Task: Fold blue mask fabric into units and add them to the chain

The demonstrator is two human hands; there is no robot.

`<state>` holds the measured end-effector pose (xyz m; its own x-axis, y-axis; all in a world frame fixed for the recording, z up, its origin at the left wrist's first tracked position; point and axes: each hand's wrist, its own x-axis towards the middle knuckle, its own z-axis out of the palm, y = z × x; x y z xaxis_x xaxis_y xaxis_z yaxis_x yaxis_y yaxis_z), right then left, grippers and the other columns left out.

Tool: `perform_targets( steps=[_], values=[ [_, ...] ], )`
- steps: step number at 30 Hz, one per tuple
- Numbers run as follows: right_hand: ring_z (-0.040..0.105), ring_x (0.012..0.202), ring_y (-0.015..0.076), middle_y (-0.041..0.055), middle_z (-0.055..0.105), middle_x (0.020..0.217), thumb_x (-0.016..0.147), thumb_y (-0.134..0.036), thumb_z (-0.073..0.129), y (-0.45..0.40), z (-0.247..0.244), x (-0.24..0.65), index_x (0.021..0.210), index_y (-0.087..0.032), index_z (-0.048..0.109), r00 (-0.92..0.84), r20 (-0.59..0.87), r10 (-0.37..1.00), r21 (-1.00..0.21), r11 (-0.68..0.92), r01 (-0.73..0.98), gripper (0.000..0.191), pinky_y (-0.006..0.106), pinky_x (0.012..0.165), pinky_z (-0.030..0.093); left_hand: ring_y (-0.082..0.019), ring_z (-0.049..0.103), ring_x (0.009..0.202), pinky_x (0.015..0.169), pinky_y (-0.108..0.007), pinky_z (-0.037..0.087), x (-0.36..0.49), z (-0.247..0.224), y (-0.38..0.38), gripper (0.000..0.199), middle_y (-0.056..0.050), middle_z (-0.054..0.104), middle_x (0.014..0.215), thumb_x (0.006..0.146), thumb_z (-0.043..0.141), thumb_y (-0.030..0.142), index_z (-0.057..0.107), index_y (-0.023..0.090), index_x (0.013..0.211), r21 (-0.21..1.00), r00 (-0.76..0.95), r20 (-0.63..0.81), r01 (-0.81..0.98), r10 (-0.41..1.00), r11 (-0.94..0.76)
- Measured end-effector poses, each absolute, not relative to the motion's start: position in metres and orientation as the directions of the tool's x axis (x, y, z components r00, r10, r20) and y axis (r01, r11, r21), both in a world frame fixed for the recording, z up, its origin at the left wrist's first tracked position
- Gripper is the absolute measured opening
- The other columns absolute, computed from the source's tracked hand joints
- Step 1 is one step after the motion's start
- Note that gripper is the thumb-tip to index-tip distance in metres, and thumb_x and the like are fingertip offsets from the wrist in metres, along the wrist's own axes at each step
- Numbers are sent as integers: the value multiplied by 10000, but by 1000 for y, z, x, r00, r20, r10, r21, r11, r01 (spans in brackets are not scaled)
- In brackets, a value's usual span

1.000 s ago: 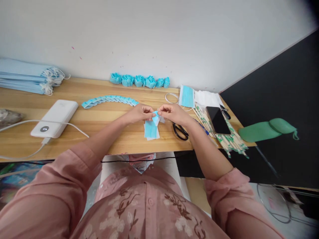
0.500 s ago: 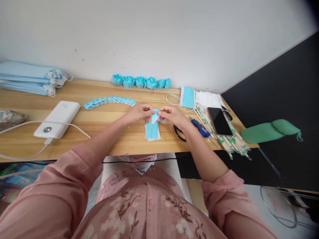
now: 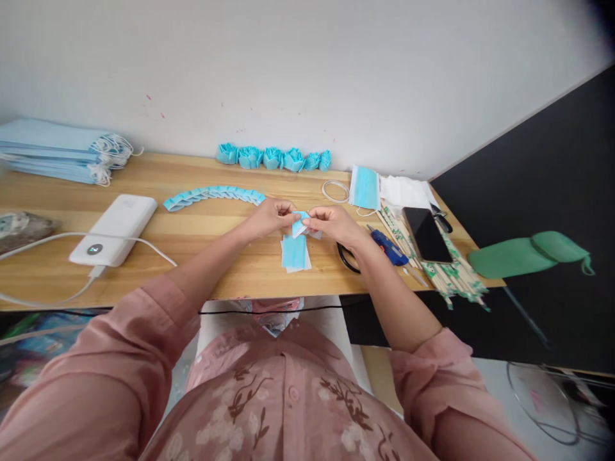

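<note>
Between both hands is a small blue-and-white piece of mask fabric [image 3: 300, 225], partly folded. My left hand [image 3: 275, 218] pinches its left side, and my right hand [image 3: 331, 224] pinches its right side, thumbs toward me. Just below lie flat cut pieces of mask fabric [image 3: 294, 251], blue on top with white beneath. A curved row of folded blue pieces [image 3: 214, 194] stretches out to the left of my left hand. Farther back, several blue fabric flowers [image 3: 273, 158] stand in a line along the wall.
At left are a stack of masks [image 3: 52, 150] and a white power bank [image 3: 115, 230] with its cable. At right lie a tape ring [image 3: 335, 191], a mask [image 3: 365, 187], a blue glue gun [image 3: 388, 248], wrapped sticks [image 3: 449, 278], a phone [image 3: 426, 234] and a green bottle [image 3: 514, 256].
The fabric piece between my fingers has turned slightly, and my right thumb now lies across its right edge. The whole view has shifted a little.
</note>
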<state>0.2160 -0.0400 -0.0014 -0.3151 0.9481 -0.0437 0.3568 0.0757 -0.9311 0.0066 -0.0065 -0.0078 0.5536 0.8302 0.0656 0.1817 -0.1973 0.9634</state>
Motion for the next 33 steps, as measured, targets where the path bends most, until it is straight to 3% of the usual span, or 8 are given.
perform_targets(
  steps=[5,9,12,16,21,33],
  values=[
    [498,591,98,-33,589,635,760,-499,715,-41,2,212,703,-181,630,-233,7,972,-921,97,377,334,246,588,375,-113,578,586,574,-230,442,7,-8,-6,367,-4,622,632,805,688,502,632,139,791,969,549,121,116,827,-219],
    [539,628,110,-32,602,662,705,-522,732,-41,2,208,712,-201,599,-85,43,995,-977,59,205,347,248,628,434,-116,585,650,631,-237,471,7,-9,-3,301,-3,638,741,880,591,393,613,159,1067,942,410,287,42,866,-332],
    [536,600,101,-40,586,636,673,-542,751,-41,-4,207,704,-204,590,-61,9,998,-998,13,65,375,246,638,456,-156,624,829,725,-268,481,7,-10,-2,225,-48,685,909,837,607,252,637,178,1047,794,346,480,219,806,-567],
    [521,580,91,-50,567,615,644,-549,780,-40,-11,208,708,-201,598,-84,-12,996,-1000,-12,-4,398,246,638,470,-221,619,1010,871,-353,475,8,-10,-4,148,-83,691,1036,848,607,211,680,193,976,524,440,640,349,630,-777],
    [516,583,87,-50,568,624,649,-546,784,-41,-11,210,700,-201,597,-116,-9,993,-1000,-11,-12,395,242,637,471,-204,613,987,890,-358,459,9,-6,-10,115,-66,674,1018,892,578,197,692,207,883,432,503,650,373,570,-821],
    [515,621,110,-35,576,647,710,-535,729,-45,-3,213,692,-204,588,-131,65,989,-984,86,157,360,250,614,408,-209,589,969,880,-371,447,5,-6,-7,157,-75,667,1039,918,634,312,759,228,876,457,560,620,312,550,-833]
  ],
)
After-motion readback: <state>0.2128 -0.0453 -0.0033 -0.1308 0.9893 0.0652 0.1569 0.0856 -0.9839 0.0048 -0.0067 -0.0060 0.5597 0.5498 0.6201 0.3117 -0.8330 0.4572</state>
